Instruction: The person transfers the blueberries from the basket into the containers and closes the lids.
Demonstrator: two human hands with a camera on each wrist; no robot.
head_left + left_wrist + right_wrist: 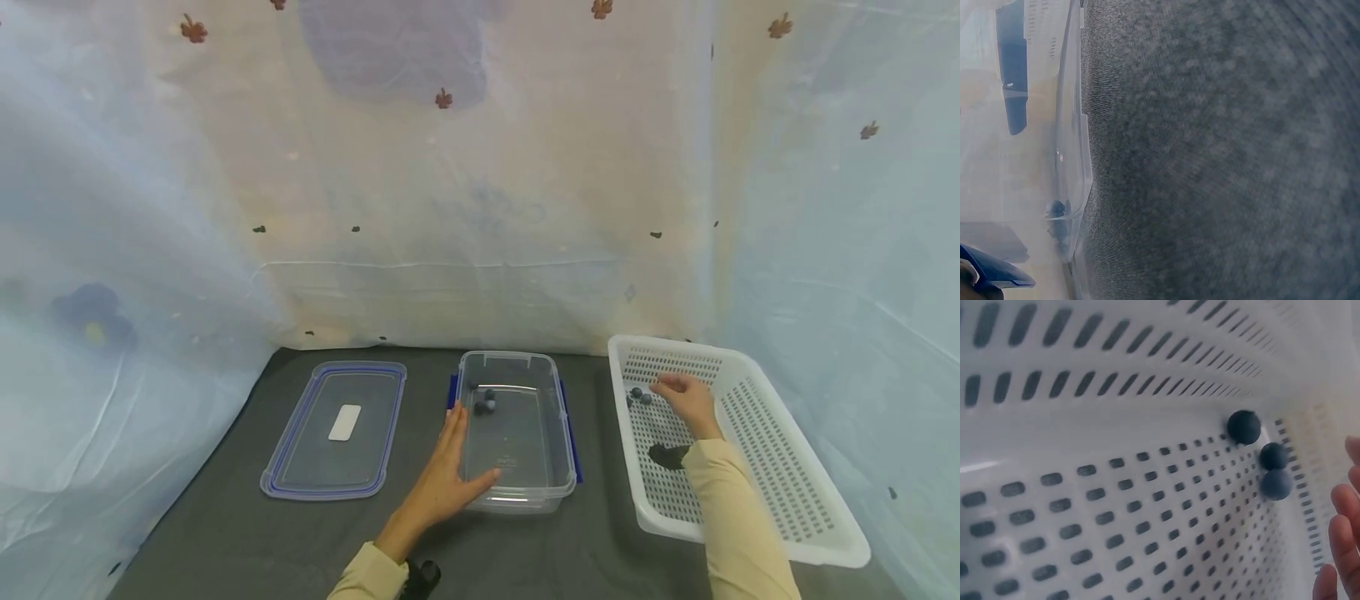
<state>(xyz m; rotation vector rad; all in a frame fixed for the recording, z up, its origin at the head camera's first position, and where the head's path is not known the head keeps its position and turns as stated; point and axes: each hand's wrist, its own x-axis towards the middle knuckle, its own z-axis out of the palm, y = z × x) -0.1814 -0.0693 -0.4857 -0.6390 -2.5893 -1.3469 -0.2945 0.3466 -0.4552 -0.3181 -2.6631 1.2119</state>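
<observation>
My left hand (441,482) lies along the left side of a clear plastic container (528,454), fingers stretched and thumb over its near left corner. A few blueberries (483,407) sit inside that container, toward its far left. Over the white perforated basket (647,523), my right hand (688,403) hovers with its fingers loosely bent. Just to the left of those fingertips are three blueberries (1275,484) on the basket floor, against the wall. The right wrist view shows the fingers (1341,531) apart from the berries, with nothing visible between them.
A clear lid (307,454) with a blue seal and white label lies on the dark cloth (210,533), left of the container. Blue clips (572,433) stick out at the container's sides. A patterned plastic curtain (480,208) hangs behind and on both sides.
</observation>
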